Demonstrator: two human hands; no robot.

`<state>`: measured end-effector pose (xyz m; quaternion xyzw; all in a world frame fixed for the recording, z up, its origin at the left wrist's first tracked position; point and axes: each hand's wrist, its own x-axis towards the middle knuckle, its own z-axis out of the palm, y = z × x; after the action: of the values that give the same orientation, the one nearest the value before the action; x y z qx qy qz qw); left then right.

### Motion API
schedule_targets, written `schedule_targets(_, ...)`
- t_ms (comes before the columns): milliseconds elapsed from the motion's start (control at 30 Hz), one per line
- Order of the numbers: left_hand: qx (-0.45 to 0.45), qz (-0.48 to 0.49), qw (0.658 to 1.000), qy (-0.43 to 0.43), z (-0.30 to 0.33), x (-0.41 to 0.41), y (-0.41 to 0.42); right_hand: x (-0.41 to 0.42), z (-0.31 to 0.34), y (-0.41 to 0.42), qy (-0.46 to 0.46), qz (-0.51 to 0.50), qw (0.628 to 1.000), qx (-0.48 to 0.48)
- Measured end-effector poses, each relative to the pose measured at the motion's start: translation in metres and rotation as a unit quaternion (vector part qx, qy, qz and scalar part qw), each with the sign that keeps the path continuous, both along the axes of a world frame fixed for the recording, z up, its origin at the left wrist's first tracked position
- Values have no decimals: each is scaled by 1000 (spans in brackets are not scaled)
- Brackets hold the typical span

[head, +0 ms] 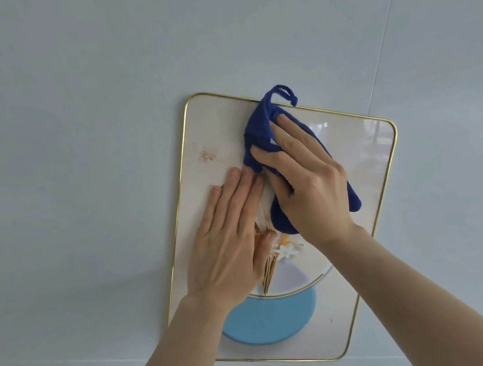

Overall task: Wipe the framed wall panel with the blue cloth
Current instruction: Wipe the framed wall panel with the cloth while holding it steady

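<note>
We note our right hand (310,180) clutching the blue cloth (258,132) against the panel (214,119) near its top edge; left hand (229,239) lies flat, fingers spread, beside it.

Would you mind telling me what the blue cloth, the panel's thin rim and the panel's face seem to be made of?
Blue cloth: soft looped fabric, probably microfibre or terry; it bunches under the right hand.
Rim: thin, gold and shiny, likely metal or metal-look trim.
Panel face: smooth and glossy, glass or acrylic perhaps, since it shows reflections. The left hand lies flat on it.
</note>
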<state>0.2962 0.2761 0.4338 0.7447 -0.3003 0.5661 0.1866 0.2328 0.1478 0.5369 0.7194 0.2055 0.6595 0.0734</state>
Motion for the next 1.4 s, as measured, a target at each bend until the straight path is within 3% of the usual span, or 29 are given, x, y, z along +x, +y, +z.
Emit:
schedule_targets(333, 12, 13, 1000, -5, -1, -2, 3, -18, -22, -19, -46, -74, 995, 58)
schedule_targets(467, 5, 19, 1000, -5, -1, -3, 0, -14, -18, -9, -29, -50, 993, 99)
schedule_targets(733, -25, -29, 999, -5, -3, 0, -2, -1, 26, 11, 78, 16, 997, -18)
schedule_targets(1033, -45, -49, 997, -32, -6, 6, -2, 13, 24, -3, 31, 27, 996, -79)
schedule_targets(1400, -41, -58, 997, -30, -5, 1, 1, -6, -26, -30, -33, -30, 999, 9)
